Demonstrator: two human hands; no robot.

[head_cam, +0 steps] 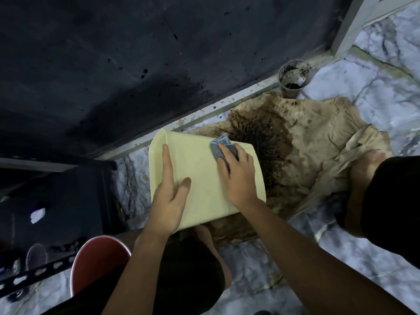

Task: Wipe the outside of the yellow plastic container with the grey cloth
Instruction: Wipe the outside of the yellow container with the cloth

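Observation:
The yellow plastic container (200,176) lies tilted on its side in front of me, one broad outer face up. My left hand (169,196) rests on that face near its left side, index finger and thumb straight. My right hand (238,176) presses a small folded grey cloth (218,147) against the upper right part of the same face, fingers laid over the cloth. Most of the cloth is hidden under those fingers.
A stained beige cloth (318,142) with a dark pile of soil (263,133) covers the marbled floor (363,94) behind the container. A dirty plastic cup (294,78) stands by the dark wall (136,53). A red stool (97,260) and dark metal shelf (56,201) are at left. My knee (363,169) is at right.

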